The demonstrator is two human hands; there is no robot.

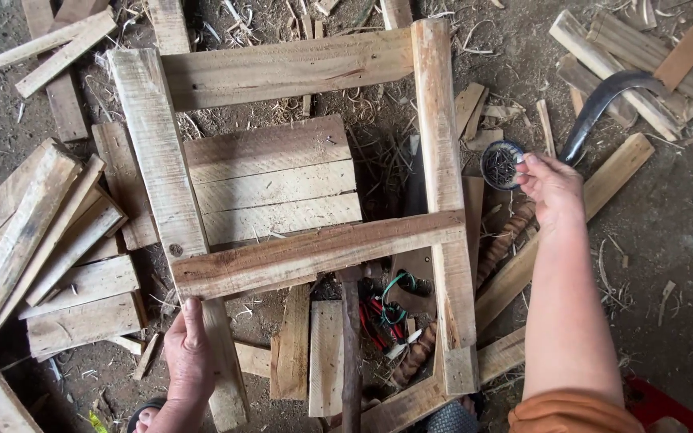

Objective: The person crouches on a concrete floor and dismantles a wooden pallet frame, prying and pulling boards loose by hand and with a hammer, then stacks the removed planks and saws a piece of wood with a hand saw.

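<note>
Your left hand [188, 353] grips the lower end of the left upright of a rough wooden frame [298, 248], fingers wrapped around the plank; your right hand [553, 188] pinches the rim of a small round dish of nails [501, 163], held off the frame's right side, just beside its right upright; the frame itself lies flat on the ground, four planks crossing at the corners. Inside the frame: a panel of short boards [270, 180] laid side by side; below the lower crossbar, a hammer handle [350, 353] and a tangle of red and green wire [385, 309]. A curved dark blade [603, 100] lies just beyond the dish. Offcuts are piled at left [50, 240] and top right [643, 56]. Surface: bare dirt floor [675, 240] strewn with shavings and splinters.
</note>
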